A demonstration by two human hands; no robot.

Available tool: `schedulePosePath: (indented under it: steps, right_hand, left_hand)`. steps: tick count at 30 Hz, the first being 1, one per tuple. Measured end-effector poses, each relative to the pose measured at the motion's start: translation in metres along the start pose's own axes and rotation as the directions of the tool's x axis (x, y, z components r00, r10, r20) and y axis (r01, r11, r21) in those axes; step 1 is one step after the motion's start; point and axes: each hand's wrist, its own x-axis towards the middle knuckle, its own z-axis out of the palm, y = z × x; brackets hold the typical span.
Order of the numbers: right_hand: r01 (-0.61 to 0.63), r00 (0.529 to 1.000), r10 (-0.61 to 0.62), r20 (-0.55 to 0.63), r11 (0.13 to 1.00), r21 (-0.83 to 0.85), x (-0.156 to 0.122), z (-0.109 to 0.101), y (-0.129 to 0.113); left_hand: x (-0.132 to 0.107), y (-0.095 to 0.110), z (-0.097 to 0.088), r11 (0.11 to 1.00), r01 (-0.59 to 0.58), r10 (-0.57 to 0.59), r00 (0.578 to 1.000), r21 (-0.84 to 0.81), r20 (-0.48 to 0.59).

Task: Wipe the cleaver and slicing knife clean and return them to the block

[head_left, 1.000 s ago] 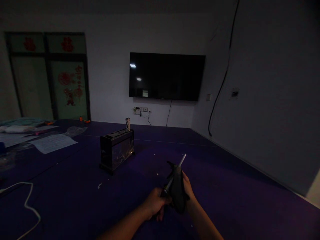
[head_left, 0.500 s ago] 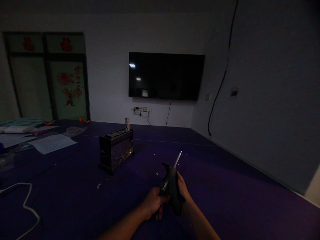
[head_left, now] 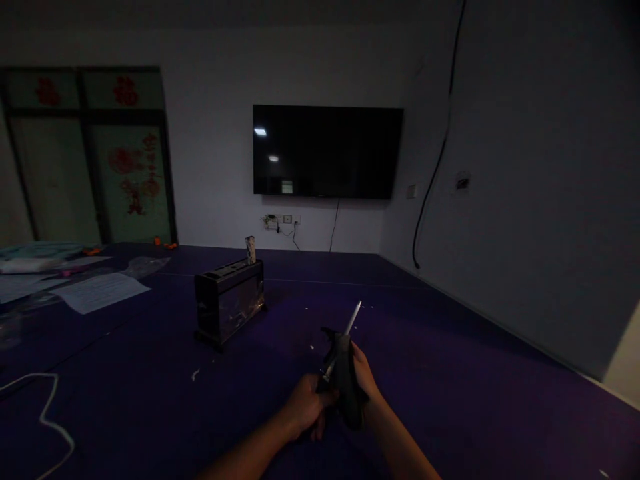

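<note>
Two-handed handling above the purple table (head_left: 465, 373) is judged in hand. Left hand (head_left: 304, 405) clasps the lower end of a pale rod (head_left: 353, 318); right hand (head_left: 364, 375) bears against a dark-grey object (head_left: 347, 390), finger closure indeterminable. Next move presumably requires steady support.
</note>
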Motion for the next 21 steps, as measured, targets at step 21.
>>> schedulePosePath:
  steps: [21]
  right_hand:
    - [0.091,0.981,-0.088,-0.170,0.996,0.011,0.033,-0.051,-0.009]
  left_hand:
    - [0.000,0.000,-0.003,0.976,0.016,-0.028,0.998,0.215,0.054]
